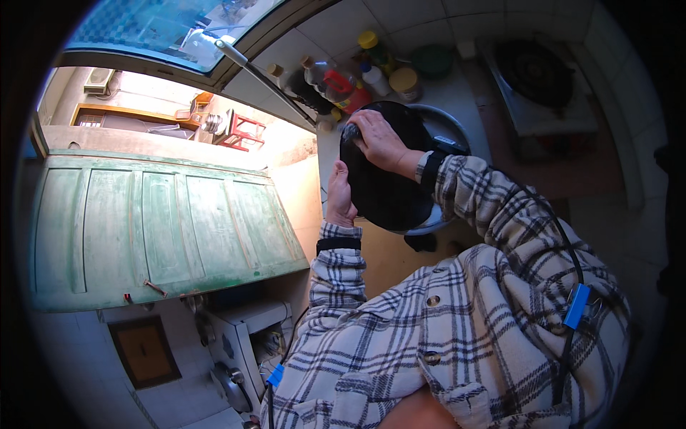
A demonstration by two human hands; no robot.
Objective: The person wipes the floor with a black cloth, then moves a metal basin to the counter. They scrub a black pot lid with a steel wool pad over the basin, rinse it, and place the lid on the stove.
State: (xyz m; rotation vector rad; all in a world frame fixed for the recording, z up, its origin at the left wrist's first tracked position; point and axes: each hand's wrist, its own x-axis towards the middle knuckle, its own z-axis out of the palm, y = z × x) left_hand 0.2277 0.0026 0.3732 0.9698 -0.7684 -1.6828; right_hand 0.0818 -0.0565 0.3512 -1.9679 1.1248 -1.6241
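A large dark wok or pan [386, 193] is tilted in front of me, over a pale round basin [450, 126] whose rim shows behind it. My left hand [340, 195] grips the pan's left edge, thumb up along the rim. My right hand [379, 140] holds a steel-wool scourer [351, 133] against the pan's upper left part. Its fingers are curled around the scourer. The pan's underside contact with the basin is hidden.
Bottles, among them a red-labelled plastic bottle [343, 88], a white bottle [376, 80] and a lidded jar [404, 83], stand beyond the pan. A gas stove [536, 80] is at the right. A green wooden door [161, 225] stands at the left.
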